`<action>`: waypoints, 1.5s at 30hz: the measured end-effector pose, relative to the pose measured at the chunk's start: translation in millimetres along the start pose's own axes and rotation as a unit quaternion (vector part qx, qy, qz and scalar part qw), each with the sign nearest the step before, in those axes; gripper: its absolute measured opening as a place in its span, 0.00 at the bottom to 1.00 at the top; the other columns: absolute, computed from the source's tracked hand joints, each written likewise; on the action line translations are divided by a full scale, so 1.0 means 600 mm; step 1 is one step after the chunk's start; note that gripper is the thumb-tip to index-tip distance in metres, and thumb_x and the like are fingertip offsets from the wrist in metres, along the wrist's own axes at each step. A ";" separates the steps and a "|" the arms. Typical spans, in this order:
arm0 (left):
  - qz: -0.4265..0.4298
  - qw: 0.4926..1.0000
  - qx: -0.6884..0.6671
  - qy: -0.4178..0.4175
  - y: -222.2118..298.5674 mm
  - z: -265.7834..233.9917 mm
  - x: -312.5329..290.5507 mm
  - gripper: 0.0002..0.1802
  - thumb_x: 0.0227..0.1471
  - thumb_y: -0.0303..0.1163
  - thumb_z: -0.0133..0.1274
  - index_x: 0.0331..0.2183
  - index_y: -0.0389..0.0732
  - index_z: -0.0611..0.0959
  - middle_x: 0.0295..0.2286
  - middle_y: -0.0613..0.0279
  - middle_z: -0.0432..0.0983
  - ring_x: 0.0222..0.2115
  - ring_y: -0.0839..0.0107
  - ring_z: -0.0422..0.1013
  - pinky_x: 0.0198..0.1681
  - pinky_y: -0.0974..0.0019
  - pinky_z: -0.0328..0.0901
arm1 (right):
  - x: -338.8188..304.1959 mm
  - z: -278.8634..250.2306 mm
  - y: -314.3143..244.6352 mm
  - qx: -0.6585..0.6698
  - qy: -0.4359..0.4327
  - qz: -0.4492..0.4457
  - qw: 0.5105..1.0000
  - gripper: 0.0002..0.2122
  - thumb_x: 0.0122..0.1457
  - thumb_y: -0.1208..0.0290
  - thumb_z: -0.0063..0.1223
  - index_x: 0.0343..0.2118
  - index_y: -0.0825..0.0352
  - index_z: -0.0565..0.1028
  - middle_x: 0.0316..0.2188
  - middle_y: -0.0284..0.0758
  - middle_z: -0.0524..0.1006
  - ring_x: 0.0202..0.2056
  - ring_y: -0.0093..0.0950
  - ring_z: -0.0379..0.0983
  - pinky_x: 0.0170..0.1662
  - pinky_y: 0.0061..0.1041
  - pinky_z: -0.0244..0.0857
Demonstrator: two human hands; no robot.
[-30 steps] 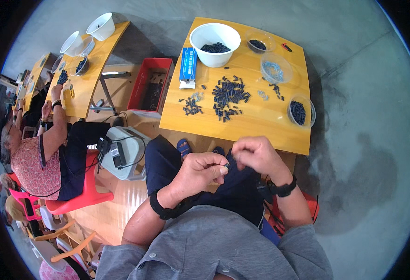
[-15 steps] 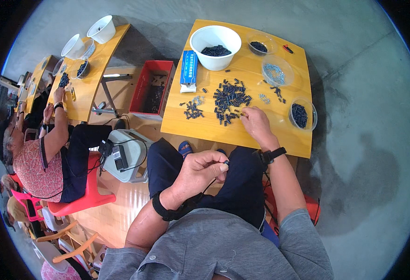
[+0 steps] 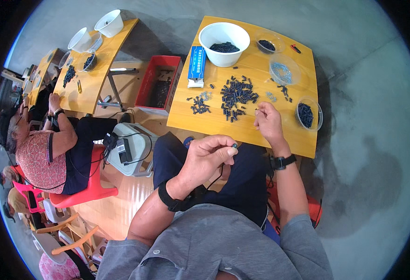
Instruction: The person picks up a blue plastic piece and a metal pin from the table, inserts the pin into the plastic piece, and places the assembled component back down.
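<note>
Left hand [image 3: 209, 156]: raised above the lap, short of the table edge; a small dark piece [image 3: 234, 145] is pinched between thumb and forefinger, its end left showing at the tips.
Right hand [image 3: 269, 123]: held over the front of the yellow table [image 3: 188, 122], fingers curled and drawn close to the thumb; whether anything is gripped there cannot be told, the fingertips being too small in view.
Main heap: short black pieces [image 3: 237, 95] are piled mid-table, just left of the right hand.
Side heap: smaller dark pieces [image 3: 200, 106] are gathered to the left, with clear bits beside them.
White bowl [image 3: 221, 59]: partly filled with black pieces, set behind the main heap.
Blue box [image 3: 196, 65]: laid just left of the bowl.
Right-hand tub [image 3: 320, 122]: clear-walled, filled with dark pieces.
Neighbouring table [image 3: 88, 91]: both hands of a seated co-worker [image 3: 41, 156] are held at its near edge.
</note>
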State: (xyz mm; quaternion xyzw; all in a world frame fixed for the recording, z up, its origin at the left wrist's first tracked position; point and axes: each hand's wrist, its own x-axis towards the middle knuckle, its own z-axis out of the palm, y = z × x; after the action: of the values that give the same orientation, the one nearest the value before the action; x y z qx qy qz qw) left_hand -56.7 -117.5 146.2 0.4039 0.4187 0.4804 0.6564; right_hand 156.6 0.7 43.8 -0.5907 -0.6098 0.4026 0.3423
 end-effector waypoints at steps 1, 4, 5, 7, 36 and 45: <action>0.002 1.000 0.000 0.001 0.001 0.000 0.001 0.06 0.54 0.29 0.53 0.35 0.39 0.79 0.22 0.68 0.76 0.19 0.85 0.68 0.17 0.81 0.59 | -0.012 -0.002 -0.022 0.094 0.008 0.008 0.995 0.04 0.56 0.79 0.46 0.32 0.72 0.72 0.25 0.36 0.73 0.21 0.23 0.71 0.23 0.24 0.66; 0.011 1.000 -0.009 -0.002 0.005 0.004 0.004 0.06 0.54 0.28 0.52 0.35 0.39 0.79 0.22 0.67 0.76 0.20 0.85 0.69 0.18 0.81 0.61 | -0.047 -0.016 -0.090 0.201 -0.005 0.012 0.980 0.05 0.58 0.79 0.46 0.34 0.73 0.72 0.23 0.34 0.74 0.21 0.20 0.71 0.23 0.19 0.66; 0.015 1.000 -0.019 -0.004 0.005 0.006 0.003 0.06 0.54 0.28 0.52 0.35 0.39 0.79 0.23 0.67 0.76 0.21 0.84 0.70 0.18 0.81 0.61 | -0.058 -0.020 -0.110 0.215 -0.029 0.010 0.976 0.05 0.58 0.79 0.45 0.35 0.73 0.72 0.23 0.33 0.74 0.22 0.20 0.72 0.24 0.18 0.67; 0.029 0.999 -0.024 0.001 0.006 0.012 0.001 0.05 0.54 0.28 0.52 0.35 0.38 0.79 0.23 0.67 0.76 0.21 0.84 0.70 0.18 0.81 0.61 | -0.083 -0.022 -0.151 0.258 -0.031 0.001 0.966 0.06 0.58 0.79 0.46 0.36 0.73 0.72 0.22 0.33 0.74 0.22 0.20 0.72 0.24 0.18 0.67; 0.053 0.998 0.002 -0.037 0.049 0.010 -0.032 0.05 0.53 0.25 0.53 0.33 0.35 0.80 0.23 0.68 0.76 0.24 0.84 0.70 0.25 0.80 0.64 | -0.189 -0.004 -0.247 0.258 -0.056 -0.203 0.943 0.05 0.56 0.86 0.48 0.35 0.74 0.73 0.29 0.35 0.73 0.23 0.17 0.72 0.26 0.14 0.67; 0.061 0.998 0.007 -0.027 0.043 0.010 -0.026 0.05 0.53 0.25 0.53 0.33 0.35 0.81 0.23 0.67 0.76 0.23 0.84 0.70 0.24 0.80 0.64 | -0.185 -0.008 -0.244 0.259 -0.069 -0.182 0.946 0.04 0.56 0.84 0.49 0.34 0.74 0.72 0.29 0.35 0.73 0.24 0.17 0.72 0.27 0.14 0.67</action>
State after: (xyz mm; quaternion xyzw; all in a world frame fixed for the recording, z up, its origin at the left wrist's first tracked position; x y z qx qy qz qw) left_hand -61.8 -128.0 174.6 0.4463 0.3783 0.5055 0.6342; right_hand 103.0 -106.1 183.6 -0.3316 -0.6038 0.5175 0.5076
